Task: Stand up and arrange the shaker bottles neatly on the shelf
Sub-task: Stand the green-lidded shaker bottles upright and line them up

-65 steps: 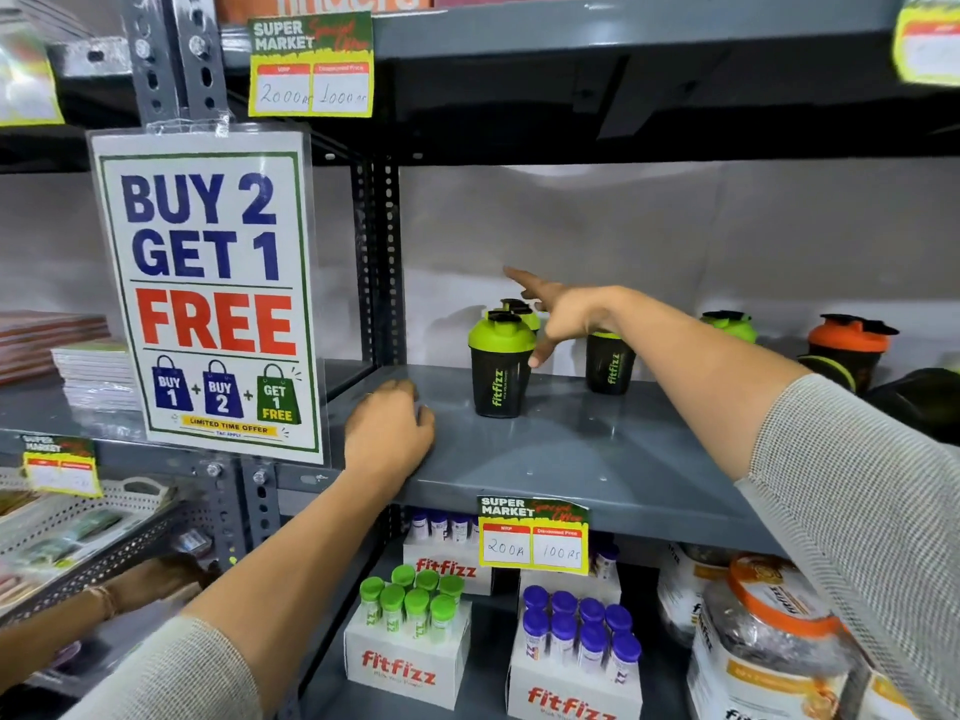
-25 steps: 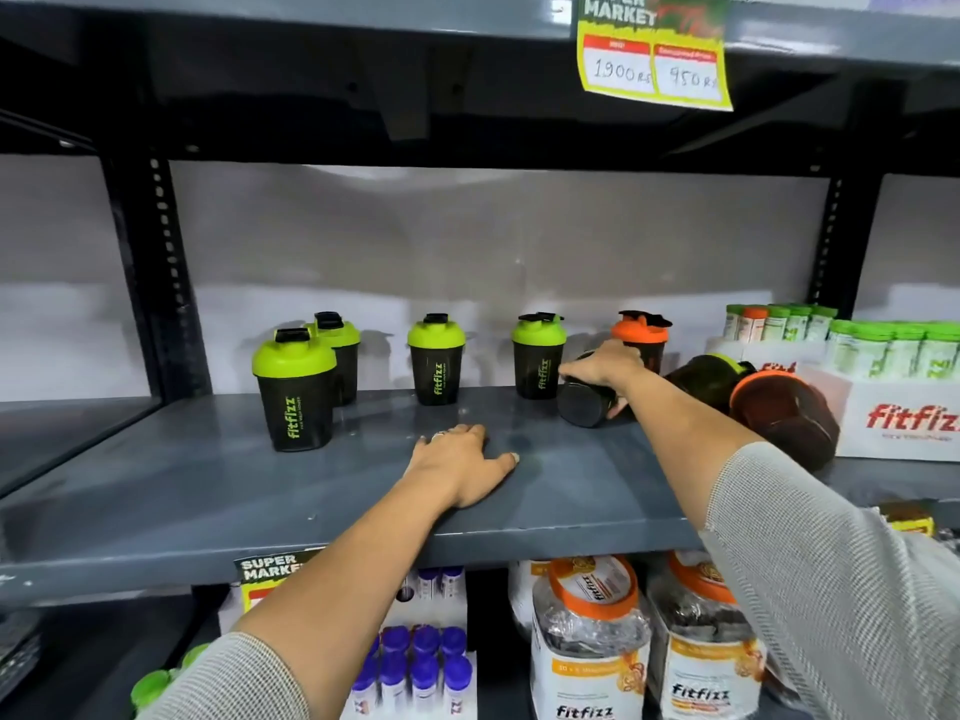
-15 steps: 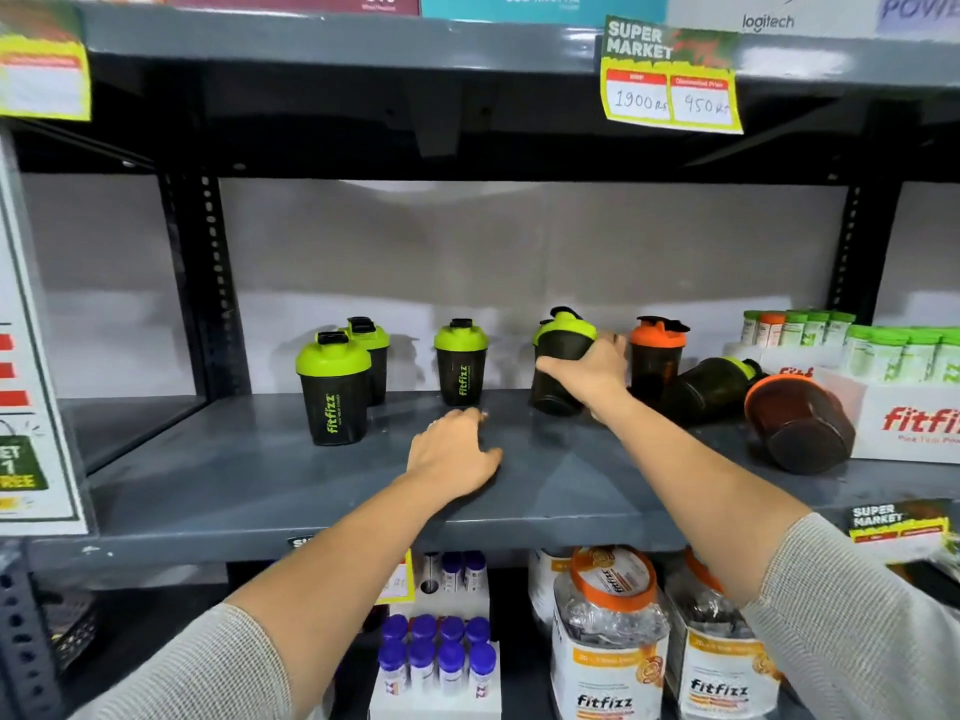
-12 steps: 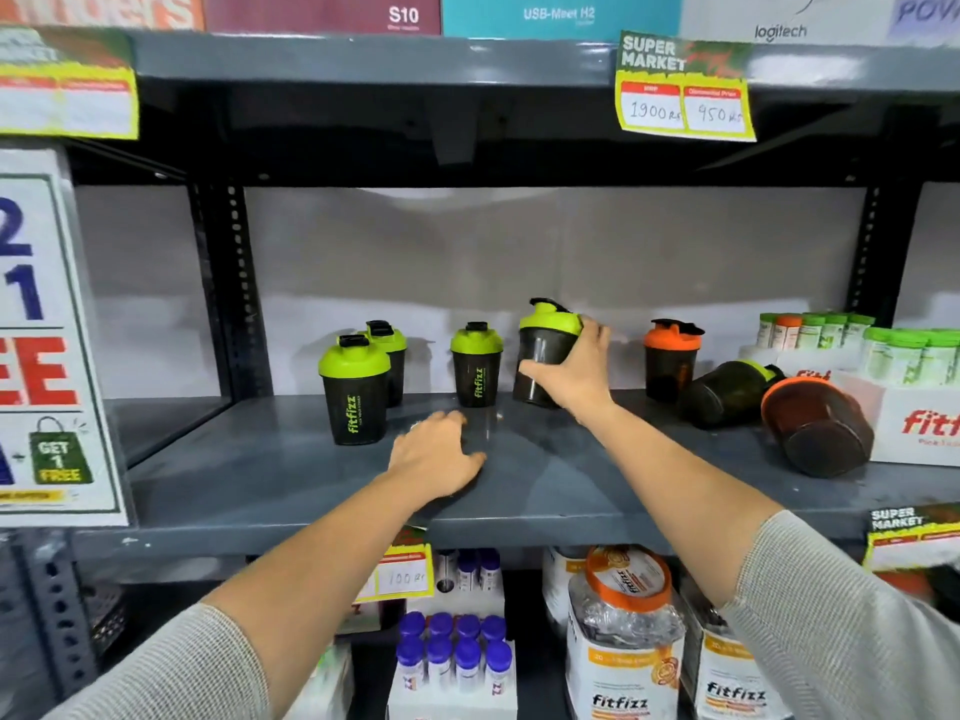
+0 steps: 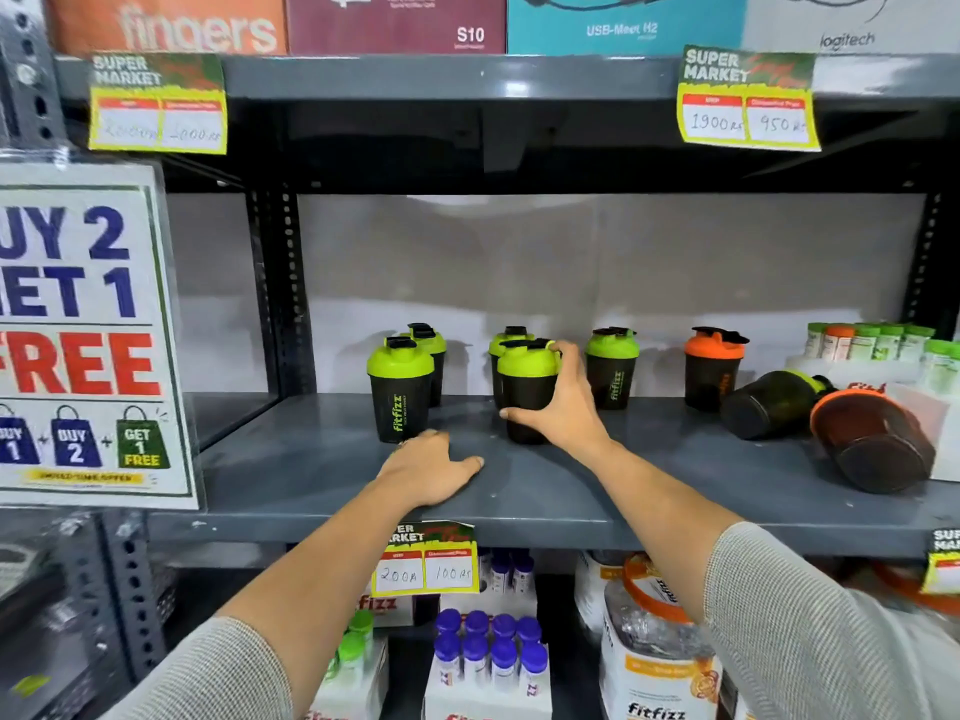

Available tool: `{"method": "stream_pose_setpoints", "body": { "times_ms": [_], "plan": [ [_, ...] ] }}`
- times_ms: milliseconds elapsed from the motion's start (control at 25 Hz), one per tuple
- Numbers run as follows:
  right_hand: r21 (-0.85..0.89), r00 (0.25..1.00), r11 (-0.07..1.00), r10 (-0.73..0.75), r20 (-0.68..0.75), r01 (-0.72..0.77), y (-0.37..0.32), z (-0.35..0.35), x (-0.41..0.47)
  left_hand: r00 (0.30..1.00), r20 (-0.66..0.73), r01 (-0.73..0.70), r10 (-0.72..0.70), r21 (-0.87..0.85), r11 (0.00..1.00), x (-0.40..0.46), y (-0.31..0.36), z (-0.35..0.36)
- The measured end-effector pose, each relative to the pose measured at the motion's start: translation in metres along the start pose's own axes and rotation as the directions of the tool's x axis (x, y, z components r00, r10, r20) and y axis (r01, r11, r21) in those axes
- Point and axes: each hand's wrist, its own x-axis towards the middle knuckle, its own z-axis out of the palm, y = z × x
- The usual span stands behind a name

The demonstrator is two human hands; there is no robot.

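Head view shows our right hand [image 5: 558, 407] wrapped around a green-lidded bottle [image 5: 524, 392], thumb low on its front and fingers over the lid's edge, its base at or just above the grey shelf [image 5: 571, 491]; we cannot tell whether it is resting yet. Our left hand [image 5: 428, 472] lies flat and empty on the shelf's front part, fingers spread.

We judge the main risk to be crowding. Another green-lidded bottle [image 5: 511, 337] stands just behind the held one, and a nudge backward could knock it over. Letting go before the base sits flat could tip the held bottle too, since the painted metal looks smooth and gives little grip. Further right, two bottles lie on their sides, a green-lidded one [image 5: 769, 410] and an orange-rimmed one [image 5: 872, 444]; being round, they could roll off the front if bumped.

All the bottles are dark, slightly tapered plastic cups with domed lids and black flip caps. Three more green ones [image 5: 399, 394] [image 5: 431, 356] [image 5: 612, 368] and an orange one [image 5: 712, 368] stand upright.
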Motion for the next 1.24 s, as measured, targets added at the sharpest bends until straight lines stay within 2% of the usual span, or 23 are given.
{"method": "stream_pose_setpoints", "body": {
  "times_ms": [240, 360, 440, 480, 520, 560, 600, 640, 720, 800, 880, 1120, 1240],
  "plan": [
    [0.017, 0.998, 0.998, 0.06, 0.015, -0.061, -0.005, -0.011, -0.008, 1.0, -0.011, 0.003, -0.003, -0.013, 1.0, -0.001, -0.001, -0.001],
    [0.007, 0.976, 0.986, 0.166, -0.143, -0.166, -0.009, -0.024, -0.005, 1.0, -0.026, 0.007, -0.008, -0.051, 0.999, -0.001, -0.002, -0.001],
    [0.004, 0.949, 0.983, 0.178, -0.259, -0.183, -0.016, -0.037, 0.017, 0.999, -0.037, 0.005, -0.007, -0.064, 0.998, 0.0, -0.004, 0.0],
    [0.011, 0.961, 0.985, 0.168, -0.218, -0.17, -0.02, -0.045, 0.033, 0.999, -0.043, 0.006, -0.009, -0.074, 0.997, 0.001, -0.005, 0.0],
    [0.009, 0.984, 0.988, 0.156, -0.084, -0.156, -0.027, -0.053, 0.049, 0.999, -0.048, 0.009, -0.014, -0.094, 0.996, 0.003, -0.006, 0.001],
    [-0.018, 0.981, 0.989, 0.149, 0.124, -0.148, -0.035, -0.061, 0.065, 0.998, -0.052, 0.013, -0.019, -0.121, 0.993, 0.003, -0.006, 0.001],
    [-0.084, 0.928, 0.987, 0.157, 0.338, -0.137, -0.044, -0.067, 0.079, 0.998, -0.059, 0.012, -0.02, -0.141, 0.99, 0.004, -0.006, 0.001],
    [-0.178, 0.84, 0.978, 0.185, 0.51, -0.107, -0.054, -0.071, 0.09, 0.998, -0.067, 0.006, -0.016, -0.15, 0.989, 0.004, -0.006, 0.001],
    [-0.368, 0.676, 0.93, 0.267, 0.687, 0.006, -0.071, -0.072, 0.103, 0.997, -0.083, -0.01, -0.002, -0.147, 0.989, 0.005, -0.007, 0.001],
    [-0.479, 0.579, 0.873, 0.346, 0.739, 0.09, -0.075, -0.065, 0.109, 0.996, -0.09, -0.011, -0.002, -0.141, 0.99, 0.005, -0.007, 0.001],
    [-0.522, 0.54, 0.847, 0.395, 0.743, 0.098, -0.068, -0.055, 0.11, 0.996, -0.09, -0.011, -0.001, -0.136, 0.991, 0.005, -0.008, 0.002],
    [-0.465, 0.57, 0.885, 0.388, 0.724, -0.013, -0.059, -0.051, 0.107, 0.995, -0.1, -0.01, -0.005, -0.147, 0.989, 0.007, -0.008, 0.003],
    [-0.493, 0.59, 0.87, 0.392, 0.706, 0.012, -0.065, -0.055, 0.102, 0.995, -0.099, -0.008, -0.006, -0.144, 0.99, 0.006, -0.007, 0.002]
  ]
}}
